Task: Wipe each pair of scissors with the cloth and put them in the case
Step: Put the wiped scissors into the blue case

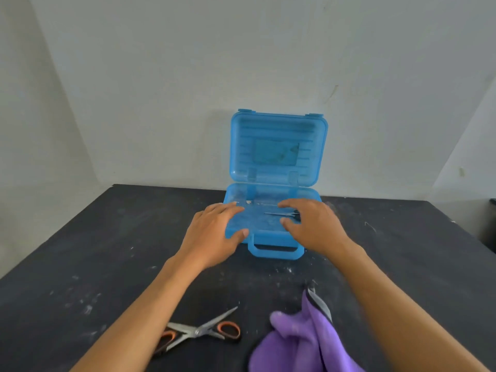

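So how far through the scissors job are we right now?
One small pair already lies in the open blue case. Both hands, left and right, are at the case holding nothing. Left to do: the orange-handled scissors on the table, and another pair partly under the purple cloth.

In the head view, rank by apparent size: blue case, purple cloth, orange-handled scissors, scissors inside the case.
1. Blue case, lid open.
2. Purple cloth, partly cut off and nearer, so unsure.
3. Orange-handled scissors.
4. Scissors in the case, partly hidden.
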`<state>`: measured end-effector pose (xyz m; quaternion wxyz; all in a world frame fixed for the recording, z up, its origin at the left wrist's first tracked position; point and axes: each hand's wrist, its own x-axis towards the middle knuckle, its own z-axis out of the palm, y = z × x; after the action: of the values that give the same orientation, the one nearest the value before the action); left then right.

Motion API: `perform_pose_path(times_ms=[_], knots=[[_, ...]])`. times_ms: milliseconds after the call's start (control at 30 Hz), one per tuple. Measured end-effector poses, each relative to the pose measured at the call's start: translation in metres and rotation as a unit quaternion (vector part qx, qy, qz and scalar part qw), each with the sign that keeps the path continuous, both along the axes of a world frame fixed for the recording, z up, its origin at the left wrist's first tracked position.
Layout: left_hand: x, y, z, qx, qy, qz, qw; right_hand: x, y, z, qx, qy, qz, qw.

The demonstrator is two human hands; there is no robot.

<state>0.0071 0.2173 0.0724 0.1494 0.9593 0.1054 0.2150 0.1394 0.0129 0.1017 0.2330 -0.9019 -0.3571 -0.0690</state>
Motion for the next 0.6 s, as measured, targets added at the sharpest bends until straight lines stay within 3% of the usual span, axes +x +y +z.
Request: perform_pose_path(times_ms=[300, 600], knots=[[-0.107, -0.017, -0.016, -0.027, -0.007, 0.017, 0.999, -0.111, -0.004, -0.016, -0.001, 0.004, 0.063, 0.998], [-0.187, -0.017, -0.060, -0.046, 0.023, 0.076, 0.996, -0.179, 0.000, -0.071, -0.107, 0.024, 0.091, 0.990]])
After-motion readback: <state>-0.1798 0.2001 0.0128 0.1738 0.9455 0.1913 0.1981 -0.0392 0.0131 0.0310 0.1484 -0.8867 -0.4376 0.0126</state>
